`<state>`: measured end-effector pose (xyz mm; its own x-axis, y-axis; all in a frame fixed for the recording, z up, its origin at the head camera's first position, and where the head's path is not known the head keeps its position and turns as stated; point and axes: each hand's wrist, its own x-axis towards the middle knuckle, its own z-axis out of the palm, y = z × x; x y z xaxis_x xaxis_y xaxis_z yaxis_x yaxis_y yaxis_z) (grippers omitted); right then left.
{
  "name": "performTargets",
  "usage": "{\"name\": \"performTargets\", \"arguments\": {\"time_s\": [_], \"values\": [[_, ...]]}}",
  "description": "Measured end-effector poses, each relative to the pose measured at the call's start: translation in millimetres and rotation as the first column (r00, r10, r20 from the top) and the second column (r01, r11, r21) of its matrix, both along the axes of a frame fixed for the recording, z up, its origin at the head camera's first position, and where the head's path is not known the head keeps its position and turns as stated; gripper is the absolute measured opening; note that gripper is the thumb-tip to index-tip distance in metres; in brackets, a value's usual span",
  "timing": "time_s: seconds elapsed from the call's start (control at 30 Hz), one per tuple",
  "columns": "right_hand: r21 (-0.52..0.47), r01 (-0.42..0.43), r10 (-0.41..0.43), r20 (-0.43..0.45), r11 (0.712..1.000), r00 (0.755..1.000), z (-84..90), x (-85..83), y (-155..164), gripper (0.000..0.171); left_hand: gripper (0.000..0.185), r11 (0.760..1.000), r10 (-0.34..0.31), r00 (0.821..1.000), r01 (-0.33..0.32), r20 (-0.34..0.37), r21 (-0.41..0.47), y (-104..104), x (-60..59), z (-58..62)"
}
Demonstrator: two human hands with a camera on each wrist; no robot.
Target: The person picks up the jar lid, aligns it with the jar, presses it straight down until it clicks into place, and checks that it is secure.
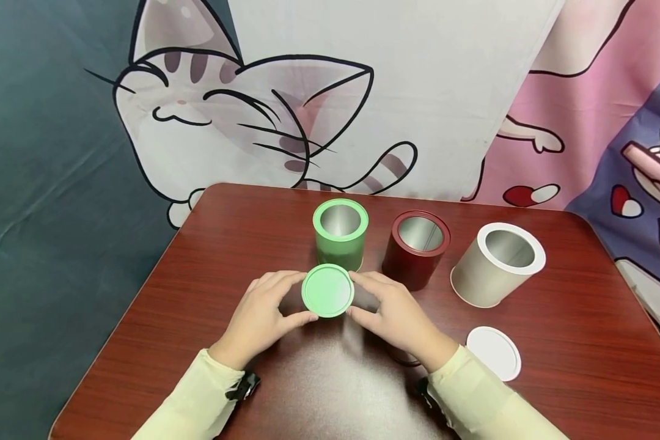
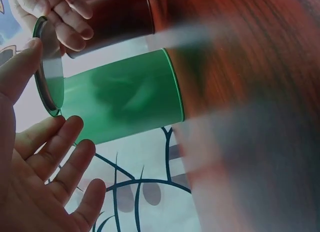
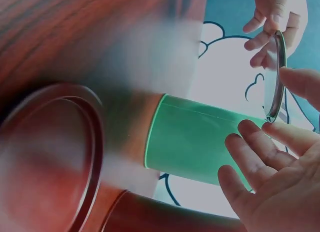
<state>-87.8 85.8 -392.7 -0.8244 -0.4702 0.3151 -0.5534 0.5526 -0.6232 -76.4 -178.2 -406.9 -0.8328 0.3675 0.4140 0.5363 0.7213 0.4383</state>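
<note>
Between my two hands is a round green lid [image 1: 328, 291], raised above the table. My left hand [image 1: 261, 311] pinches its left edge with thumb and forefinger. On the opposite edge, my right hand [image 1: 398, 315] holds it the same way, its other fingers spread in the right wrist view. Just beyond the lid stands a green can [image 1: 340, 252], its mouth uncovered. From the left wrist view, the lid [image 2: 52, 65] appears edge-on near the top of the green can [image 2: 125, 97], with a gap I cannot judge.
Right of the green can stand a dark red can [image 1: 412, 266] and a white can [image 1: 478, 278], both uncovered. A white lid [image 1: 494, 353] lies on the table [image 1: 159, 342] by my right sleeve. Mostly hidden under my right wrist is a dark red lid [image 3: 45, 162].
</note>
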Motion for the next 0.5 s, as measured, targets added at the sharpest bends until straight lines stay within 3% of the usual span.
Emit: {"name": "performTargets", "arguments": {"time_s": [0.5], "values": [[0.027,0.000,-0.001,0.029,1.000,1.000,11.9,-2.9,0,0.068,0.068,1.000,0.015,1.000,-0.015,-0.004,0.011,0,-4.2,5.7]]}}
